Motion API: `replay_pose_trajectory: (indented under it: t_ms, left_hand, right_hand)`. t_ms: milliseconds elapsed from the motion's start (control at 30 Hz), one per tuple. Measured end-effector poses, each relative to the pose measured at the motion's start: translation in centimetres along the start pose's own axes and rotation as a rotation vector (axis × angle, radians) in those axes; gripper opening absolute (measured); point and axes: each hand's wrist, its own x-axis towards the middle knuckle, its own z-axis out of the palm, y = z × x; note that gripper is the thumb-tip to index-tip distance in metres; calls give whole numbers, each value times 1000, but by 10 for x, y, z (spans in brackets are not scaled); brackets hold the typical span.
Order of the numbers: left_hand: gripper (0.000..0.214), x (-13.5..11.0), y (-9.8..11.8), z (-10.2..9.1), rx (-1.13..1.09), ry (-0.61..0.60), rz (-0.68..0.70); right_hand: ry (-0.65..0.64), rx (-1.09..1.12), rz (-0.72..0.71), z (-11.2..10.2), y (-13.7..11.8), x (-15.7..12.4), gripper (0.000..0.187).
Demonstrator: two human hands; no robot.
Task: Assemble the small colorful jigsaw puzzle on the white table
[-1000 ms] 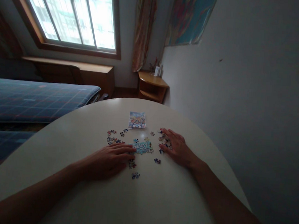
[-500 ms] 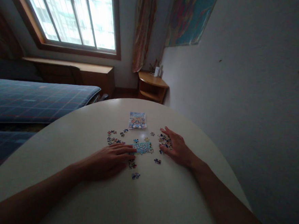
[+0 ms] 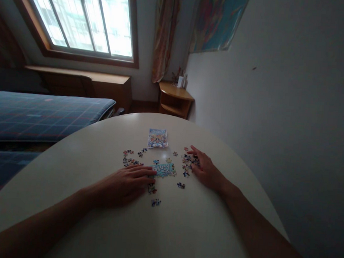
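My left hand (image 3: 127,183) lies flat on the white round table (image 3: 165,230), its fingertips touching the left edge of a small joined-up patch of blue puzzle (image 3: 163,169). My right hand (image 3: 206,168) rests on the table at the right, fingers spread low over a heap of loose puzzle pieces (image 3: 189,161); nothing shows in its grasp. More loose pieces (image 3: 130,158) lie to the left of the patch, and a few (image 3: 155,201) sit nearer to me. A small picture card (image 3: 157,138) lies flat beyond the patch.
A plain wall runs close along the table's right side. Behind the table stand a bed with a blue checked cover (image 3: 37,113), a wooden corner shelf (image 3: 174,97), a low wooden cabinet under a bright window (image 3: 85,17), and a curtain (image 3: 165,30).
My right hand has drawn back slightly to the right, uncovering more of the loose pieces. My left hand has stayed where it was.
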Motion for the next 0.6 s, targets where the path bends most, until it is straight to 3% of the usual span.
replay_pose_trajectory:
  t_ms: [433, 600]
  left_hand:
    - [39, 0, -1, 0, 4, 12, -3]
    - [41, 0, -3, 0, -13, 16, 11]
  right_hand:
    - [24, 28, 30, 0, 0, 1, 68]
    - [27, 8, 6, -1, -3, 1, 57]
